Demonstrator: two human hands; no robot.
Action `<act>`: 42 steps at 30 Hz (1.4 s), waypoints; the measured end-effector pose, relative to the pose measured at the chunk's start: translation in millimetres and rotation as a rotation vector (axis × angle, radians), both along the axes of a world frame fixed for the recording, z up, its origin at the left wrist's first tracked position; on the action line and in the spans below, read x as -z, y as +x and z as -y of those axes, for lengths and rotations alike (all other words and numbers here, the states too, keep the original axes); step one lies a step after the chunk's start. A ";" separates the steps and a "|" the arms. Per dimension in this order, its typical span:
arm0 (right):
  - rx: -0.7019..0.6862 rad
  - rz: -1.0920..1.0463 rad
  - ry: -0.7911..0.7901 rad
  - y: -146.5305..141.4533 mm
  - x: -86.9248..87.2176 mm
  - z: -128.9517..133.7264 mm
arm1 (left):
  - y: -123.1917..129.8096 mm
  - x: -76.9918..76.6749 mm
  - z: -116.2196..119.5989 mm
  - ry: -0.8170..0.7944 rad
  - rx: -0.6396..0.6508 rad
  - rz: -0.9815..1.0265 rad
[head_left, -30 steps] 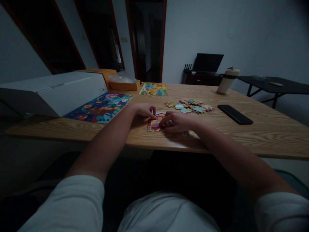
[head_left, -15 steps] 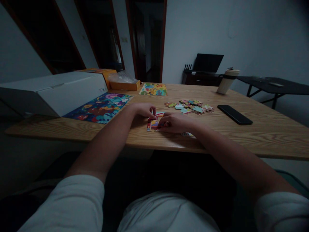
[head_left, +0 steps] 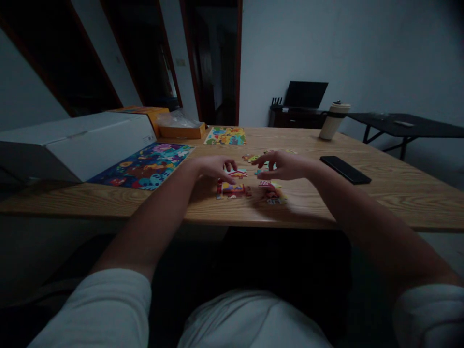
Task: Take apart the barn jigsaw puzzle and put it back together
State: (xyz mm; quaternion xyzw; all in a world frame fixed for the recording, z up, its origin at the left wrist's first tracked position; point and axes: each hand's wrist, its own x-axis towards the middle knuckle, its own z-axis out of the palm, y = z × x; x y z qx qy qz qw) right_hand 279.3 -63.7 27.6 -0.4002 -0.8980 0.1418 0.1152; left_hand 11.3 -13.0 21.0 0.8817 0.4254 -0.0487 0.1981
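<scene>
My left hand (head_left: 217, 167) is over the left side of the jigsaw pieces, thumb and fingers apart. Under its fingertips lies a piece with a red-edged roof (head_left: 238, 173); just nearer to me is a small joined strip of red, yellow and purple pieces (head_left: 234, 190). My right hand (head_left: 286, 165) hovers to the right with thumb and fingers spread, and nothing shows between them. Below it sits another group of red and yellow pieces (head_left: 272, 190), slightly blurred. The loose pile of puzzle pieces (head_left: 250, 157) is mostly hidden behind this hand.
A finished dark-blue puzzle (head_left: 148, 166) lies left beside a white box (head_left: 101, 137). Behind are an orange box lid (head_left: 183, 131) with clear plastic and a yellow animal picture (head_left: 226, 136). To the right are a black phone (head_left: 344, 169) and a cream tumbler (head_left: 332, 123).
My right hand has left the joined pieces, rising and moving right with its fingers opening. My left hand's fingers have spread and lifted slightly. The view has shifted a little.
</scene>
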 end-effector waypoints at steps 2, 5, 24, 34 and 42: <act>0.059 0.041 -0.024 19.5 1.5 0.7 | 10.6 -1.7 12.1 -0.002 0.057 0.027; 0.097 0.091 -0.078 36.2 15.8 9.1 | 26.2 1.0 25.6 0.015 0.109 0.003; -0.079 -0.021 0.022 18.2 44.8 35.3 | 29.3 8.0 26.4 -0.140 0.147 0.086; -0.110 -0.111 -0.021 14.2 47.7 39.8 | 29.6 13.9 22.4 -0.209 0.159 0.089; -0.081 -0.131 -0.016 12.2 46.8 41.5 | 23.2 5.7 17.8 -0.041 0.131 0.102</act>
